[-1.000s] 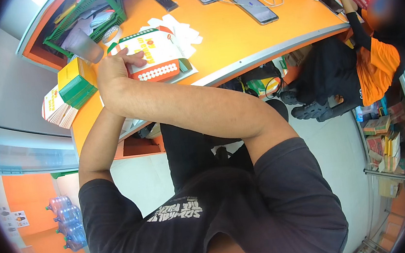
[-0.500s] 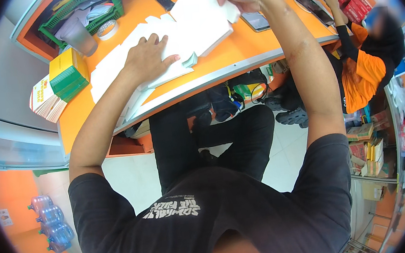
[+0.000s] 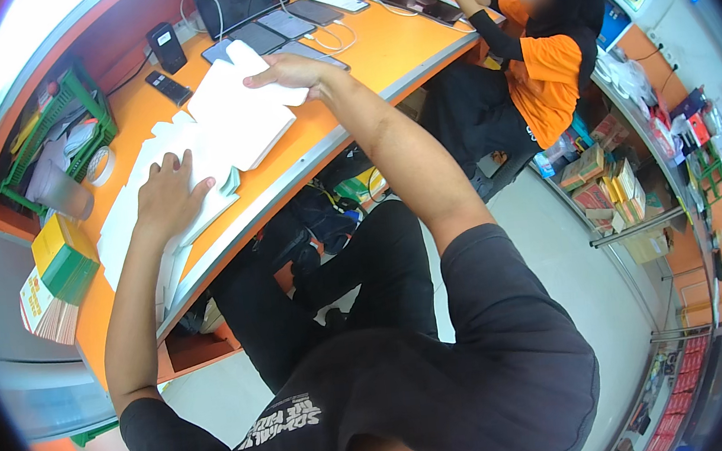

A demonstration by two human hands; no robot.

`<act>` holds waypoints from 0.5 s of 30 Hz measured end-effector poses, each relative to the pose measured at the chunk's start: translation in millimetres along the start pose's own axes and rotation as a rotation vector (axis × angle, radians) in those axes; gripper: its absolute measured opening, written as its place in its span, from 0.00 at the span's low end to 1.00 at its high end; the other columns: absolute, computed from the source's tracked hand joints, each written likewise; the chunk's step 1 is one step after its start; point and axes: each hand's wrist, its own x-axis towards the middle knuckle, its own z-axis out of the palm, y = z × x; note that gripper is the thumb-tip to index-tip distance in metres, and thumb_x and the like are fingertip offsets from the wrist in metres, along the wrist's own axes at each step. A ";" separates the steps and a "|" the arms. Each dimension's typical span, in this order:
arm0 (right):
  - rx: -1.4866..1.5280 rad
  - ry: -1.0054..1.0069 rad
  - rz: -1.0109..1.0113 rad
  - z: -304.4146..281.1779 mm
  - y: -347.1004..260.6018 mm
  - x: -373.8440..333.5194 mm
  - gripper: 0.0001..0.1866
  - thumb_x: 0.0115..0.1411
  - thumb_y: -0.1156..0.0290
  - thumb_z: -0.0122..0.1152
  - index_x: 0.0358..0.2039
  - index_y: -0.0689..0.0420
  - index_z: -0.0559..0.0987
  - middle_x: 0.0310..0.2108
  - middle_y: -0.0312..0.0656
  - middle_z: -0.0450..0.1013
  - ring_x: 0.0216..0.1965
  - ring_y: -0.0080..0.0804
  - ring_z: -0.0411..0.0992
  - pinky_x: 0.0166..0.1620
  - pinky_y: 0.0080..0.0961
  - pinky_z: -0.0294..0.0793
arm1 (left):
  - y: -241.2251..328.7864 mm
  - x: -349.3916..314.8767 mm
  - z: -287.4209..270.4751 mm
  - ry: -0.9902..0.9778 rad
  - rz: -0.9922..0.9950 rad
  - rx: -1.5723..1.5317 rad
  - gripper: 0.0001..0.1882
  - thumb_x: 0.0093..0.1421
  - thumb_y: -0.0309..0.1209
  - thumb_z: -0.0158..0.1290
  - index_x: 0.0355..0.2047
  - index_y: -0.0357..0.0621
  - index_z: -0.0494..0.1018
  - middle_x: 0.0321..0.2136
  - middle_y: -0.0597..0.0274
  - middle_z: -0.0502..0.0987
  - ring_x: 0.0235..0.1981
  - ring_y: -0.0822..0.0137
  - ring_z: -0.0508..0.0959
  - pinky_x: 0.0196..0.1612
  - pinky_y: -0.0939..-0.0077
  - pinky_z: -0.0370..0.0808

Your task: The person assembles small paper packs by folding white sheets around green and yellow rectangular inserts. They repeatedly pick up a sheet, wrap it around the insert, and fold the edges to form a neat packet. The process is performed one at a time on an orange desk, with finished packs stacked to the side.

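Flat white cut-out card sheets (image 3: 132, 234) with tabbed edges lie overlapped on the orange desk. My left hand (image 3: 169, 196) rests on them, fingers spread, palm down. A small pale green flap (image 3: 231, 182) stands up beside its thumb. Farther right, a white folded card piece (image 3: 238, 120), like a box blank, lies against the sheets. My right hand (image 3: 292, 71) is closed on the far right edge of this piece, thumb on top. The fingers beneath are partly hidden.
Yellow-green small boxes (image 3: 67, 258) stand at the desk's left end. Behind are a tape roll (image 3: 101, 166), a translucent cup (image 3: 66, 191), a green basket (image 3: 97, 99) and a black handset (image 3: 168, 87). Several phones (image 3: 285, 24) with cables lie beyond. A person in orange (image 3: 564, 75) sits right.
The view has turned to the right, so the desk slants and more phones show. My left hand stays on the sheets; my right hand keeps its grip on the white piece's edge.
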 end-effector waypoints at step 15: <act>0.103 -0.036 -0.114 25.2 1.0 -9.6 0.25 0.64 0.63 0.67 0.56 0.62 0.73 0.49 0.43 0.77 0.48 0.28 0.78 0.50 0.24 0.80 | -8.8 1.6 26.0 0.123 0.062 -0.023 0.37 0.72 0.55 0.39 0.65 0.34 0.64 0.57 0.49 0.70 0.57 0.50 0.71 0.52 0.56 0.77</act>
